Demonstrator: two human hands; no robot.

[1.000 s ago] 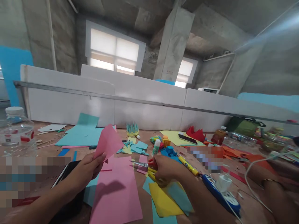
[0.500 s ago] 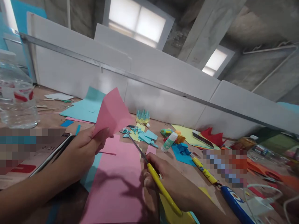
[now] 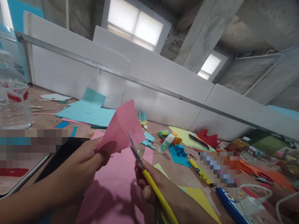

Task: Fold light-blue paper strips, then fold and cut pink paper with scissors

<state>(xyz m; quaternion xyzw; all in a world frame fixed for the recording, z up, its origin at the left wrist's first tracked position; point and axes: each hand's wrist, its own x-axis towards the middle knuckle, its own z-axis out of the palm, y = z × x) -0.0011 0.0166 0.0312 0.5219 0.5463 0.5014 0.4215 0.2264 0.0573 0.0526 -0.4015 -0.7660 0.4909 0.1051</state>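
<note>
My left hand (image 3: 98, 155) pinches a folded piece of pink paper (image 3: 123, 126) at its lower left corner, holding it up above the table. Yellow-handled scissors (image 3: 155, 191) are gripped in my right hand (image 3: 151, 180). Their blades point up and to the left, with the tips at the lower part of the raised paper; whether they touch it I cannot tell. Under both hands lies a larger pink sheet (image 3: 112, 193). A small blue and yellow paper crown (image 3: 142, 117) stands behind the raised paper, partly hidden by it.
A glue stick (image 3: 166, 143) stands right of centre, near blue paper (image 3: 178, 157). Light-blue sheets (image 3: 93, 113) lie at the back left. A water bottle (image 3: 14, 93) and a phone (image 3: 21, 177) are on the left. A white partition (image 3: 158, 93) bounds the table's back.
The raised pink paper has moved right and slightly down. The scissors have come up to its lower part, with their blades now spanning less distance from it. The view has shifted slightly.
</note>
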